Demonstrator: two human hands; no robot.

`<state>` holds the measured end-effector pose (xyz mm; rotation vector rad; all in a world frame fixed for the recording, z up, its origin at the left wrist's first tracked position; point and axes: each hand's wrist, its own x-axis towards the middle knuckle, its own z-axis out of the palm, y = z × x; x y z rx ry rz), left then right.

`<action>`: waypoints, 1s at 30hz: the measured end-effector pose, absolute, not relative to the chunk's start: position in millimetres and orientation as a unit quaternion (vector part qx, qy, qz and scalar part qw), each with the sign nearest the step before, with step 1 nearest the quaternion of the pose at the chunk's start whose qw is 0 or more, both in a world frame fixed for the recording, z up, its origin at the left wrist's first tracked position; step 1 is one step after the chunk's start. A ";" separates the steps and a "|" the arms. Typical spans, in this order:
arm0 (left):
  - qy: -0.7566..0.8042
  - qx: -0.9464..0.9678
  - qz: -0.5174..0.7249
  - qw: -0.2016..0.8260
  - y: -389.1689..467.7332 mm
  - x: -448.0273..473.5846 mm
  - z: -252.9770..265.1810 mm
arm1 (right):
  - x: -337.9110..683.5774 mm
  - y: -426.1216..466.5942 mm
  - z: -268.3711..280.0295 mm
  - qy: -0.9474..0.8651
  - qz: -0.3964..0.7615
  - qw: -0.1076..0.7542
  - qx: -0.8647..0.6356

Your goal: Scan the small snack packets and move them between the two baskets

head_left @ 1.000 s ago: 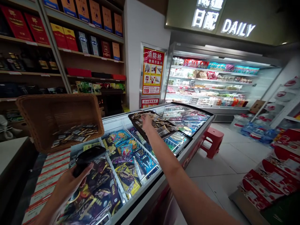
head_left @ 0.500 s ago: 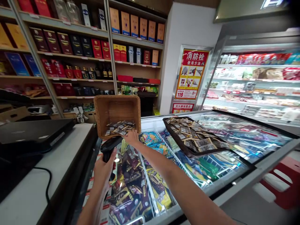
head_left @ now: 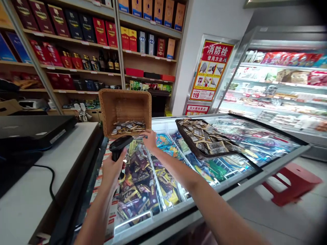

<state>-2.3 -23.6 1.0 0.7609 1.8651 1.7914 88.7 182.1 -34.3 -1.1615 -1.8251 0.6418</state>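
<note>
The left hand (head_left: 111, 167) wraps its fingers round the grip of a black scanner (head_left: 120, 143) above the freezer (head_left: 173, 207); the scanner's long head points right and slightly away. The right hand (head_left: 150, 139) pinches a small packet (head_left: 140, 137), its long axis roughly sideways. Beyond, a wicker basket (head_left: 127, 107) faces the camera; rightward, a dark tray (head_left: 187, 144) slants from far left to near right.

The scanner (head_left: 120, 143) is plain black. The basket (head_left: 125, 109) is tan with a woven pattern; the tray (head_left: 187, 144) is dark brown, its packets (head_left: 205, 132) mottled brown, gold and pale grey. The stool (head_left: 297, 178) is red, the worktop (head_left: 73, 149) white.
</note>
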 end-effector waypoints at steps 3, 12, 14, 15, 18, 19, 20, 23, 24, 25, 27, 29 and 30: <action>0.666 0.265 0.648 0.257 -20.9 2.7 4.6 | 129.2 176.1 -31.4 -0.569 0.435 0.517 -0.469; 0.681 0.351 0.577 0.284 -20.0 11.8 4.3 | 210.9 157.2 -37.8 -0.419 0.630 0.554 -0.346; 0.679 0.386 0.558 0.280 -21.1 10.4 2.2 | 215.5 158.0 -38.1 -0.417 0.635 0.558 -0.334; 0.679 0.403 0.548 0.276 -21.6 9.6 1.4 | 217.2 158.7 -37.9 -0.421 0.631 0.562 -0.328; 0.692 0.448 0.508 0.251 -22.6 8.3 0.7 | 223.1 160.3 -36.6 -0.448 0.598 0.573 -0.337; 0.698 0.465 0.489 0.240 -22.8 8.5 0.9 | 225.3 160.3 -36.2 -0.454 0.588 0.571 -0.349; 0.702 0.484 0.469 0.230 -22.9 9.1 1.1 | 227.5 160.2 -35.6 -0.459 0.580 0.568 -0.360; 0.702 0.525 0.429 0.220 -22.8 12.1 1.3 | 232.2 159.5 -33.4 -0.471 0.565 0.557 -0.386; 0.699 0.530 0.425 0.222 -22.7 13.0 1.0 | 232.8 159.5 -32.4 -0.472 0.561 0.555 -0.392; 0.698 0.532 0.424 0.224 -22.5 13.6 0.6 | 233.0 159.4 -31.3 -0.472 0.558 0.554 -0.398; 0.698 0.534 0.420 0.227 -22.1 14.3 -0.4 | 233.0 159.5 -29.1 -0.466 0.553 0.553 -0.415; 0.700 0.535 0.415 0.227 -21.8 14.4 -0.9 | 233.2 159.3 -27.4 -0.459 0.548 0.553 -0.429; 0.702 0.537 0.411 0.225 -21.7 14.4 -0.8 | 233.6 159.0 -26.8 -0.457 0.547 0.553 -0.432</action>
